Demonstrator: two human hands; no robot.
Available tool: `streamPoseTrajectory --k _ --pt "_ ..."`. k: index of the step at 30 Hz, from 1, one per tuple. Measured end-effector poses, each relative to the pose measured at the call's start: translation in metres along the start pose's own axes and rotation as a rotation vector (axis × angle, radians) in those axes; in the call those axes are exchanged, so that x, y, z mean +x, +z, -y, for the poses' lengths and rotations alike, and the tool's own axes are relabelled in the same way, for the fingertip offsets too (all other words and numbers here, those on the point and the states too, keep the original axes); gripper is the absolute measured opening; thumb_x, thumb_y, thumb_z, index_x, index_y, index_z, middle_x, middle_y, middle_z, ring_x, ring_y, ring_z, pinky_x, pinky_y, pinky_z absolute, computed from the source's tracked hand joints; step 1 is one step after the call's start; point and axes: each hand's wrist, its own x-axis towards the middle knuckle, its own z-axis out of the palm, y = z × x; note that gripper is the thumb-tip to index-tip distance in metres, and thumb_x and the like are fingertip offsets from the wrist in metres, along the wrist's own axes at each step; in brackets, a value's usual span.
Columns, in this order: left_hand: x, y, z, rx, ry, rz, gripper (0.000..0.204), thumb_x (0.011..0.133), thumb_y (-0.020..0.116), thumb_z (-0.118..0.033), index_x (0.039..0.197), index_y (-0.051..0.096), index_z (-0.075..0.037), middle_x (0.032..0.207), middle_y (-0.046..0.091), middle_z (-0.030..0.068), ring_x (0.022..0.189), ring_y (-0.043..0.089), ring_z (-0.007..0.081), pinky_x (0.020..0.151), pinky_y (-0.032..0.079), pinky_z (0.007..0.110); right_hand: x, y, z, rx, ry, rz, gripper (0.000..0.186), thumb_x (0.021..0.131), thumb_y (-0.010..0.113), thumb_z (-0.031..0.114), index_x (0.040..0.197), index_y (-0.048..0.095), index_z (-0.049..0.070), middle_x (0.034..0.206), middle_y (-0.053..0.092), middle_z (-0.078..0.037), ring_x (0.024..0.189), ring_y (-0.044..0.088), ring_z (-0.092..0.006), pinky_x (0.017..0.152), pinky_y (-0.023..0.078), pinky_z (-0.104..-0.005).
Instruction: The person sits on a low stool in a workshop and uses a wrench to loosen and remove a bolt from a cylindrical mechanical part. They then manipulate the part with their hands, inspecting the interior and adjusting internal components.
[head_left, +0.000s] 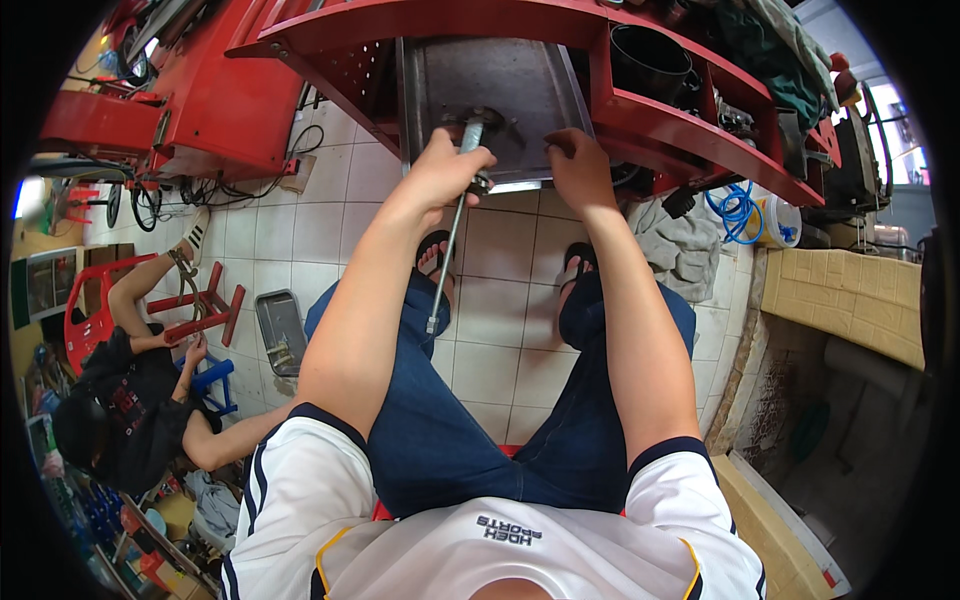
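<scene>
My left hand (442, 172) is closed around a long metal rod (449, 250), near the rod's far end. A thicker pale sleeve shows above my fist, and the thin shaft slants down toward my left knee, ending in a small nut-like tip. Beyond the fist, the sleeve's end overlaps a small dark round part over the grey metal tray (490, 70). My right hand (578, 165) is at the tray's right edge, its fingers curled together. Whatever those fingers may pinch is too small or hidden to make out.
Red metal shelving (640, 130) surrounds the tray, with a black container (650, 60) at right. A co-worker (120, 410) sits at left near a red stool (205, 305) and a small grey tray (281, 330). Grey cloth (675, 250) and blue hose (735, 212) lie to the right.
</scene>
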Motion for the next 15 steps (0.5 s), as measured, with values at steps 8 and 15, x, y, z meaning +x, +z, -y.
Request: streamPoseTrajectory --k 8,15 --pt "0.009 -0.022 0.003 -0.029 0.024 -0.164 0.047 0.092 0.064 -0.016 0.124 0.040 0.007 0.106 0.065 0.0152 0.085 0.070 0.0166 0.051 0.052 0.024 0.025 0.006 -0.028 -0.233 -0.262 -0.051 0.022 0.089 0.059 0.007 0.105 0.071 -0.001 0.106 0.072 -0.022 0.106 0.067 -0.0399 0.096 0.051 -0.0442" --pt "0.003 -0.028 0.000 -0.053 0.008 -0.063 0.045 0.090 0.064 -0.013 0.124 0.040 0.005 0.113 0.067 0.0153 0.085 0.070 0.0150 0.050 0.052 0.023 0.026 -0.009 0.001 -0.086 -0.097 0.049 0.025 0.095 0.059 0.015 0.112 0.071 0.001 0.103 0.075 -0.018 0.102 0.072 -0.0309 0.090 0.054 -0.0380"
